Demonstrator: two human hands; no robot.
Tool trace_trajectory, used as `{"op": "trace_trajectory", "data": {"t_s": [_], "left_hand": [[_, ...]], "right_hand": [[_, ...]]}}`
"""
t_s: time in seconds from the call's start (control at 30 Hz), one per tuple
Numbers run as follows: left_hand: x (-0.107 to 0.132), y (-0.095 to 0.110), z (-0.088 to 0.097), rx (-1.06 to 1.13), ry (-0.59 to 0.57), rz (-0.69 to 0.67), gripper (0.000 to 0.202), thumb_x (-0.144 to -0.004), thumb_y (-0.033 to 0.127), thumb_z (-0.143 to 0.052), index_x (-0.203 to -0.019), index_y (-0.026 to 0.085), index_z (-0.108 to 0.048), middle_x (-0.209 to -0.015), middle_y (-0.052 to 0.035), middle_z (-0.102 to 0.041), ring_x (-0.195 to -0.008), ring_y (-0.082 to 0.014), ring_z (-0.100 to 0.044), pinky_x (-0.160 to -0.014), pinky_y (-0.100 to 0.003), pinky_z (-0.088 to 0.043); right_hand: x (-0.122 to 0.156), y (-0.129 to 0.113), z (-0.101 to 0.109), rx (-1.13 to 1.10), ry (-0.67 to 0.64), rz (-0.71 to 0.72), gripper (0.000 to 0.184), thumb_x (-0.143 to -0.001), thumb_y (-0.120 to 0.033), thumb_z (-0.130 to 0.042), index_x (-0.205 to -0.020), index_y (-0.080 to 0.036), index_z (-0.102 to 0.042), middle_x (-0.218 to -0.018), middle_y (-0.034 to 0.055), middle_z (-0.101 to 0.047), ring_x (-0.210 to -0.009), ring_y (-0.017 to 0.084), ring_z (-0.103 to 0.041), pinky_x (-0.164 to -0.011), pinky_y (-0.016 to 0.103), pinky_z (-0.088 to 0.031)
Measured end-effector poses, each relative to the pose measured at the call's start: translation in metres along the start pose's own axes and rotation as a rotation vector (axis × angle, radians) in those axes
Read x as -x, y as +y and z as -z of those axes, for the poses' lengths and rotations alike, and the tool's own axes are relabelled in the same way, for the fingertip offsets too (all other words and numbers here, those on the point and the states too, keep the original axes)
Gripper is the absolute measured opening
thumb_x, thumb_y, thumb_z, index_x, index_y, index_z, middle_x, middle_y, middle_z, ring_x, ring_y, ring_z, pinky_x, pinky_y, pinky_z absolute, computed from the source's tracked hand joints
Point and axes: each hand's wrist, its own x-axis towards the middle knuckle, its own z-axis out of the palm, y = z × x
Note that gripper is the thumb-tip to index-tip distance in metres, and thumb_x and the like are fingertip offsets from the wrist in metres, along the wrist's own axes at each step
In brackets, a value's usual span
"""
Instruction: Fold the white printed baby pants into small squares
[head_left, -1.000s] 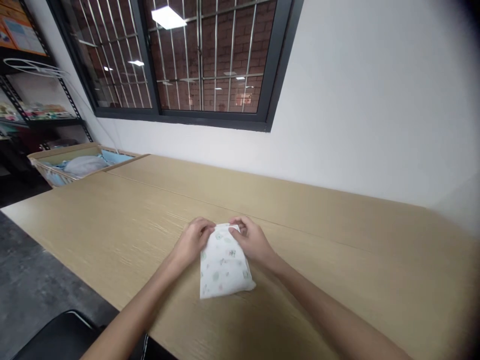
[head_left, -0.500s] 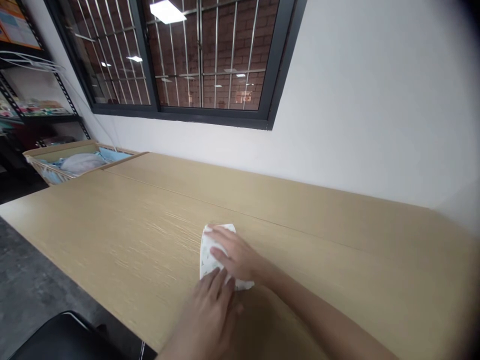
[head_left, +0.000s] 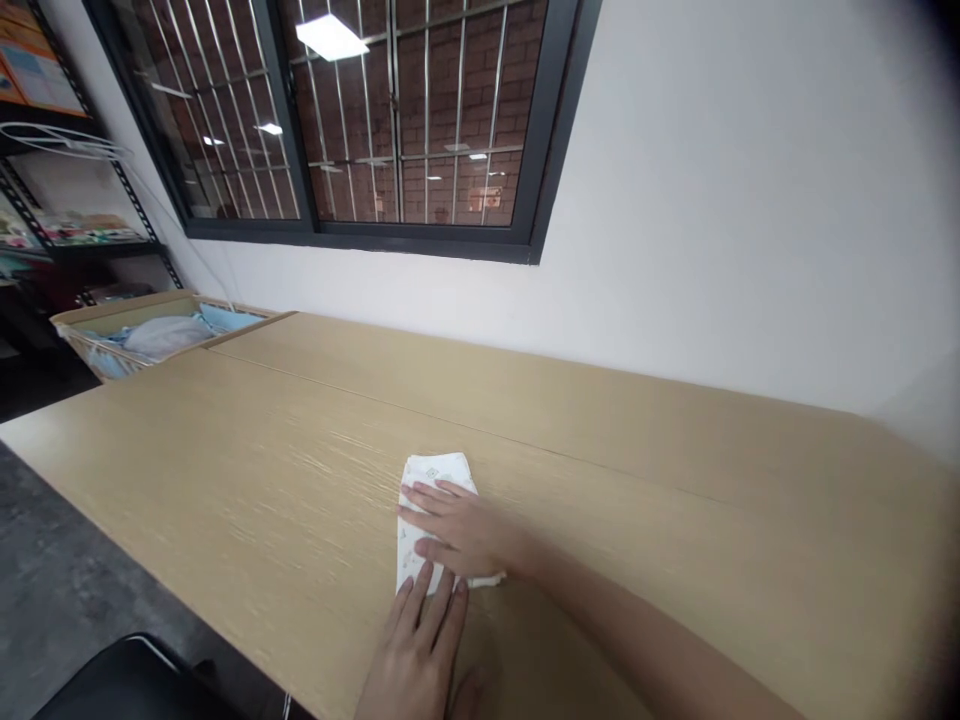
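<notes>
A white folded cloth [head_left: 435, 468] with a small pale print lies on the wooden table [head_left: 262, 480]. Across its middle and right side rests my right hand [head_left: 461, 525], palm down with the fingers stretched out. My left hand [head_left: 420, 640] touches the near edge of the cloth with its fingertips, the fingers laid out flat and slightly apart. Part of the cloth is hidden beneath both hands.
A crib-like wooden box [head_left: 97, 318] with blue and white bedding adjoins the table's far left end. Behind it is a black shelf rack [head_left: 97, 250]. A barred window [head_left: 420, 120] is in the wall. A black chair [head_left: 135, 680] stands at lower left.
My right hand has slid nearer and flattened, uncovering the far end of the cloth. My left hand has drawn back slightly toward me, its fingers straighter on the near edge.
</notes>
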Motion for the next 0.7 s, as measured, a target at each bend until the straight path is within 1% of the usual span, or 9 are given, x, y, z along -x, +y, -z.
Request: {"op": "trace_trajectory", "data": {"t_s": [0.1,0.17,0.3,0.4,0.57,0.7], "left_hand": [[0.001,0.001,0.002,0.006,-0.041,-0.002,0.063,-0.088,0.04,-0.06,-0.144,0.012,-0.05,-0.148,-0.0086,-0.055,-0.129,-0.0349,-0.056,-0.095,-0.045,-0.056],[0.002,0.002,0.003,0.021,-0.066,0.014,0.066,-0.088,0.04,-0.061,-0.146,0.013,-0.047,-0.15,-0.0084,-0.052,-0.131,-0.035,-0.055,-0.095,-0.046,-0.057],[0.002,0.003,0.006,0.033,-0.079,0.037,0.068,-0.087,0.039,-0.062,-0.147,0.014,-0.046,-0.151,-0.007,-0.051,-0.13,-0.0352,-0.056,-0.094,-0.046,-0.059],[0.001,0.003,0.007,0.009,-0.089,0.024,0.069,-0.086,0.04,-0.063,-0.147,0.013,-0.046,-0.151,-0.0072,-0.05,-0.13,-0.0357,-0.057,-0.093,-0.046,-0.062],[-0.001,0.0,0.008,-0.006,-0.098,0.007,0.067,-0.085,0.04,-0.063,-0.145,0.012,-0.049,-0.15,-0.0067,-0.051,-0.127,-0.0348,-0.06,-0.09,-0.045,-0.064],[-0.003,-0.004,0.013,0.036,-0.083,0.001,0.06,-0.088,0.038,-0.061,-0.142,0.014,-0.052,-0.147,-0.004,-0.054,-0.127,-0.0314,-0.06,-0.09,-0.042,-0.064]], "right_hand": [[-0.004,0.022,0.007,0.061,0.016,-0.051,0.061,-0.107,-0.049,-0.032,-0.16,-0.021,-0.026,-0.166,0.0087,-0.022,-0.154,0.026,-0.017,-0.125,0.052,-0.016],[-0.004,0.03,0.009,0.068,0.032,-0.059,0.061,-0.107,-0.049,-0.03,-0.161,-0.023,-0.021,-0.167,0.0067,-0.019,-0.155,0.024,-0.015,-0.126,0.051,-0.014],[-0.002,0.035,0.011,0.054,0.047,-0.064,0.062,-0.107,-0.051,-0.028,-0.162,-0.027,-0.014,-0.168,0.0034,-0.017,-0.155,0.021,-0.013,-0.127,0.048,-0.011],[-0.002,0.037,0.011,0.049,0.05,-0.085,0.063,-0.107,-0.051,-0.03,-0.163,-0.028,-0.012,-0.168,0.0029,-0.016,-0.155,0.02,-0.013,-0.127,0.047,-0.01],[-0.001,0.045,0.011,0.036,0.094,-0.139,0.064,-0.106,-0.052,-0.034,-0.162,-0.03,-0.014,-0.168,0.0046,-0.018,-0.155,0.024,-0.017,-0.126,0.049,-0.012],[0.0,0.048,0.008,0.024,0.08,-0.149,0.063,-0.106,-0.052,-0.03,-0.163,-0.029,-0.013,-0.168,0.005,-0.015,-0.155,0.022,-0.014,-0.126,0.049,-0.01]]}}
